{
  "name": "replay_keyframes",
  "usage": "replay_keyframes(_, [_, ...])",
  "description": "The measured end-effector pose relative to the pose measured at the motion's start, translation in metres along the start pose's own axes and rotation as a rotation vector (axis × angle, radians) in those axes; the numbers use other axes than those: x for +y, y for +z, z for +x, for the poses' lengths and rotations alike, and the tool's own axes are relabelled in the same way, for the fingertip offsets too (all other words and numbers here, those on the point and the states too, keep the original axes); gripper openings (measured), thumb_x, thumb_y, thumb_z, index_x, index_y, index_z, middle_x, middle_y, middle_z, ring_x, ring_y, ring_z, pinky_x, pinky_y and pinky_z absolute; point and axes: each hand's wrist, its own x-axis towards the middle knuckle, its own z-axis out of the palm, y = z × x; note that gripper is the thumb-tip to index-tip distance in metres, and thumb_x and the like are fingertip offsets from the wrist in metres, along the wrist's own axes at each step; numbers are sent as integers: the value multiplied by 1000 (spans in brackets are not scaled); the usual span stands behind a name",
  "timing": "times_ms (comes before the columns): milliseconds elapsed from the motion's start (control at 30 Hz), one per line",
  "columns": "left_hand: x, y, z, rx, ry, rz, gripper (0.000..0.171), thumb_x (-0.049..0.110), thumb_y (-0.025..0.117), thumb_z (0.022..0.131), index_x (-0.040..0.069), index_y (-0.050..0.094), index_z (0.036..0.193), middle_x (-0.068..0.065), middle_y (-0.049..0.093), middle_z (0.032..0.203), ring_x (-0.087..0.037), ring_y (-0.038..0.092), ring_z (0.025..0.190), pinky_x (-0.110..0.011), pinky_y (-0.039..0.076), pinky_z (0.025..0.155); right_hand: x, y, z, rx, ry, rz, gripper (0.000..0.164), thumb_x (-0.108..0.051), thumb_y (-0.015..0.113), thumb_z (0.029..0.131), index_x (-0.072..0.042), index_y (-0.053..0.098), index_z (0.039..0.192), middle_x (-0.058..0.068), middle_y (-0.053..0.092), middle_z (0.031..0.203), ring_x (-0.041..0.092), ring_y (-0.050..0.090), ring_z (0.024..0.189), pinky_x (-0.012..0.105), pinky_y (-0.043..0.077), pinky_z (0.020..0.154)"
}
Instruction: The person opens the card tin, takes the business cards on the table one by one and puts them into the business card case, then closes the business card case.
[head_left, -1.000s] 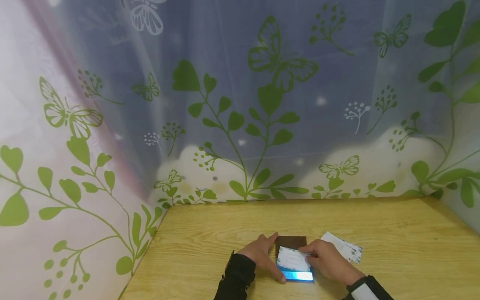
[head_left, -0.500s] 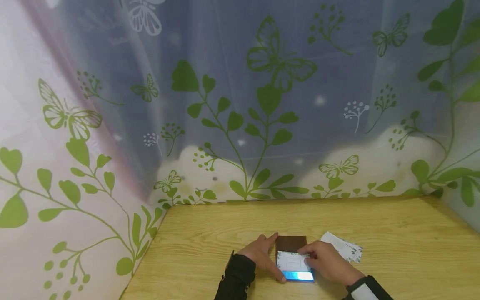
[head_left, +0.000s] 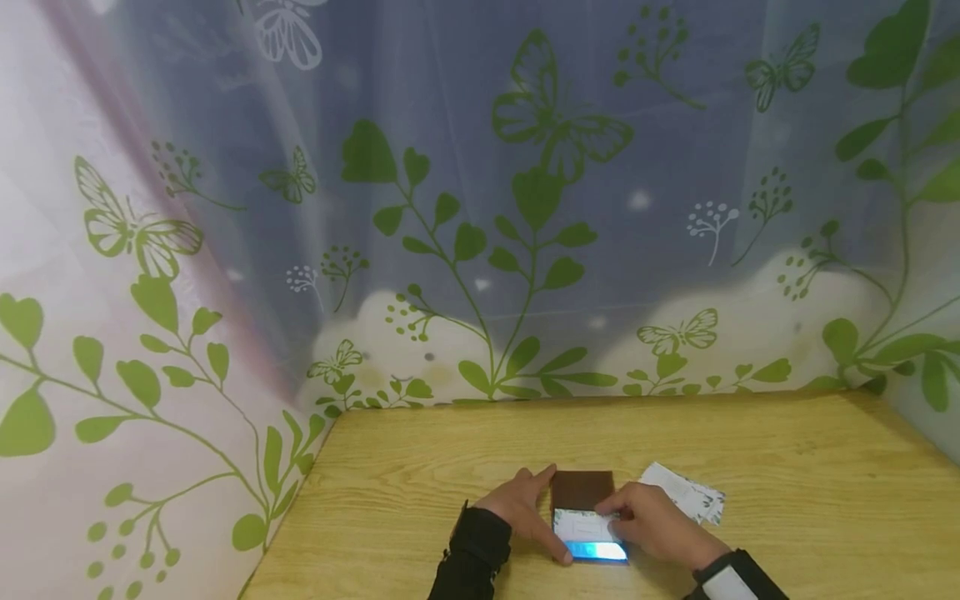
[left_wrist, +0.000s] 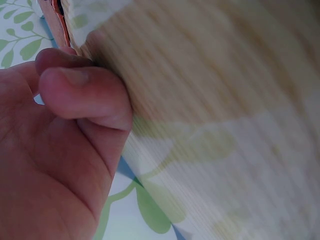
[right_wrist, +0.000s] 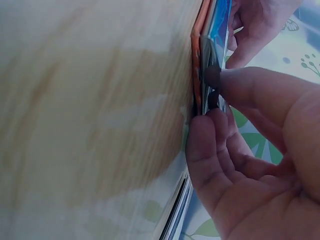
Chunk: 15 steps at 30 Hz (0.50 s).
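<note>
A brown card wallet (head_left: 582, 490) lies unfolded on the table. My left hand (head_left: 520, 508) holds its left side, index finger at the far corner and thumb at the near one. In the left wrist view, the left hand (left_wrist: 65, 145) has curled fingers beside the wallet's edge (left_wrist: 58, 25). My right hand (head_left: 660, 521) pinches a white leaf-printed card (head_left: 581, 525) by its right side. The card's near part is hidden behind a shiny blue strip (head_left: 596, 551). From the right wrist view, thumb and fingers of the right hand (right_wrist: 250, 145) close on the layered edge.
White cards with leaf prints (head_left: 678, 490) lie overlapping just right of the wallet, partly behind the right hand. The wood-grain table (head_left: 420, 450) meets a patterned curtain (head_left: 465, 250) at its back, and curtain hangs at both sides too.
The card has slid toward the near edge, straightening from a slight tilt and going further behind the blue strip. More brown of the wallet shows above it. Both hands stay nearly in place.
</note>
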Motion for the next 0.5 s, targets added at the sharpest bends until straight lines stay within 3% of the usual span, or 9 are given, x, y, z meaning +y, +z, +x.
replay_keyframes(300, [1,-1,-3,13,10,0,124,43,101,61,30,33,164,-20,35,161,-38,40,145,-55,43,111,-2,0,1,-10,43,-12,22,-1,72,92,-1,77,113,0,70,99,14,55,81,28,48,69])
replay_keyframes(500, [3,-1,-5,20,16,10,124,43,101,61,30,34,164,-17,43,154,-35,47,138,-53,46,108,-2,1,1,10,61,-9,18,0,73,92,-6,72,108,0,68,99,18,61,90,38,54,78])
